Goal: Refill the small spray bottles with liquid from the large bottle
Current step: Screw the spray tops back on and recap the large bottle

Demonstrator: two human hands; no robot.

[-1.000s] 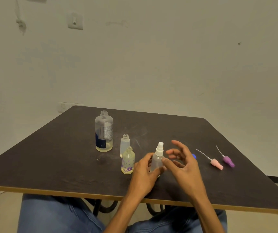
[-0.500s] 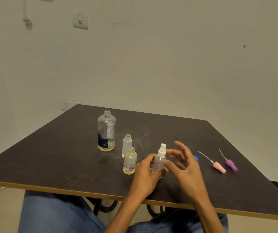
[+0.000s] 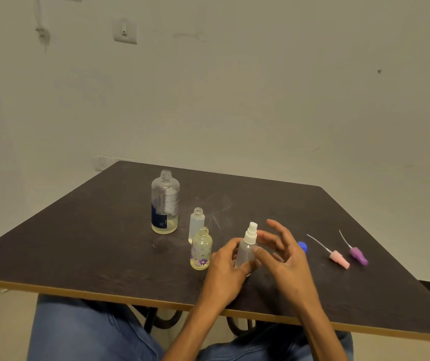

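Two hands meet: left hand (image 3: 228, 273) grips the small spray bottle (image 3: 246, 250) upright; right hand (image 3: 282, 256), fingers spread, thumb touching it.

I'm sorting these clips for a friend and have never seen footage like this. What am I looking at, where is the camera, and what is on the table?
No machine here: a seated person works with bare hands, filmed by a camera worn on their head, looking forward and down. The left hand holds a small frosted spray bottle with its white sprayer on; the right hand hovers beside it, fingers spread, thumb touching it. On the dark table stand a large bottle, uncapped and nearly empty, an open small clear bottle and an open flowered bottle. To the right lie a pink sprayer, a purple sprayer and a blue cap.
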